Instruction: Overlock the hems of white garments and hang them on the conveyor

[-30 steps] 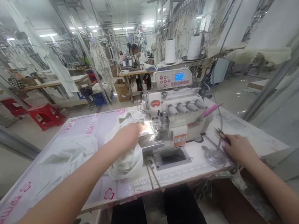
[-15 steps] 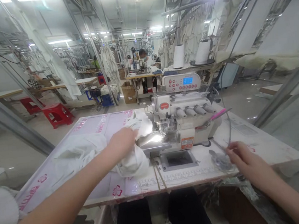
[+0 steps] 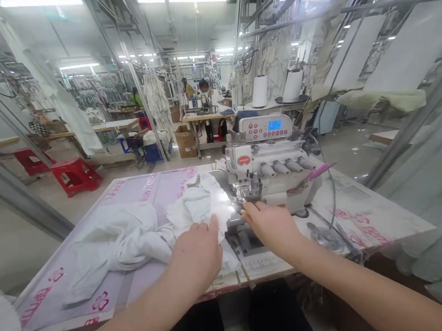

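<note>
A white overlock sewing machine (image 3: 271, 168) stands on the worktable (image 3: 372, 218). White fabric (image 3: 134, 238) lies bunched to its left, reaching up to the presser foot. My left hand (image 3: 199, 254) rests on the near edge of the fabric, fingers pinching it. My right hand (image 3: 269, 223) sits just in front of the machine's needle area, fingertips at the lit presser foot, touching the fabric edge there. Whether it holds anything is hidden.
A clear round dish and small tools (image 3: 325, 233) lie right of the machine. Thread cones (image 3: 259, 90) stand behind it. Red stools (image 3: 74, 175) and a cardboard box (image 3: 187, 140) sit on the floor beyond. A person works at a far table (image 3: 206, 115).
My right hand left the dish area at the right and came to the presser foot. My left hand drew back toward me along the fabric. The view shifted slightly.
</note>
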Demonstrator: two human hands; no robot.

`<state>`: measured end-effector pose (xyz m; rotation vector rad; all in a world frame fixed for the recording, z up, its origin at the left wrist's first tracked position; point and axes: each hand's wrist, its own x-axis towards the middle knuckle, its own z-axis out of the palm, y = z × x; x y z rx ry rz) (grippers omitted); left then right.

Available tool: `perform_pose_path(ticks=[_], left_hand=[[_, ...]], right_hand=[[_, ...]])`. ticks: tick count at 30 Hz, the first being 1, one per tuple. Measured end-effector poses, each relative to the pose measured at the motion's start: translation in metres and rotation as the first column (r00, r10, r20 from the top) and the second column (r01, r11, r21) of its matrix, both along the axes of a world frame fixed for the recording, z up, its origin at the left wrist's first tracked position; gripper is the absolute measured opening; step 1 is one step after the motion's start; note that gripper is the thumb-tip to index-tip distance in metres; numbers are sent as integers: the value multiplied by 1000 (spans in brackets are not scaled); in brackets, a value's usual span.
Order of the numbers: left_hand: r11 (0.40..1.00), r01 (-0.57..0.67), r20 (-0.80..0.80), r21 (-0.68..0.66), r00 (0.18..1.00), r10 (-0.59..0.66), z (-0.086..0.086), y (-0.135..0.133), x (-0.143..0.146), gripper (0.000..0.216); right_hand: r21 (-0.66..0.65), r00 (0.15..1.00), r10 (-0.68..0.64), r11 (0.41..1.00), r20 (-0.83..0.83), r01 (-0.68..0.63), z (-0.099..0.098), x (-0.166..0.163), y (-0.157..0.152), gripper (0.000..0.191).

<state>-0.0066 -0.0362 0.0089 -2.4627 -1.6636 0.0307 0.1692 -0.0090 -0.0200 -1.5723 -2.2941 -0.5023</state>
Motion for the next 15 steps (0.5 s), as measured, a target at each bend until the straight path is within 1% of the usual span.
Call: perform_pose_path(ticks=[4,7,8,10,11,12,13,14,15], left_hand=[[1000,-13,27,-18,1000,13,1,-3,7,51],[998,-7,70,-65,998,12,0,-20,8,51],[995,33,115,-89,993,-23,0,-26,4,49],[982,143,272,-122,957,-106,-2,-34,-10,42],[983,151,365,-105,925,-103,-4,-33,-20,38],[993,92,445,-72,894,-51,-7,-30,-32,36],[998,-32,501,-49,864,52,-11,-24,-43,37],[981,-183,527,-60,829,187,-16,-16,-53,39],[945,-315,527,-93,790,315,-22,-8,-61,43]], right_hand=[[-3,1000,14,1000,-4,-14,-2,-4,-3,22],[0,998,38,999,-58,-38,-4,5,-15,27],[7,995,38,999,-94,-37,-5,13,-20,28],[3,980,-9,1000,-199,10,-11,41,-29,29],[-33,953,-88,996,-291,82,-17,61,-31,30],[-94,917,-187,982,-353,165,-25,85,-32,31],[-136,885,-275,961,-375,241,-36,111,-29,32],[-184,855,-354,934,-380,306,-49,138,-25,31],[-193,822,-426,905,-379,380,-64,166,-19,28]])
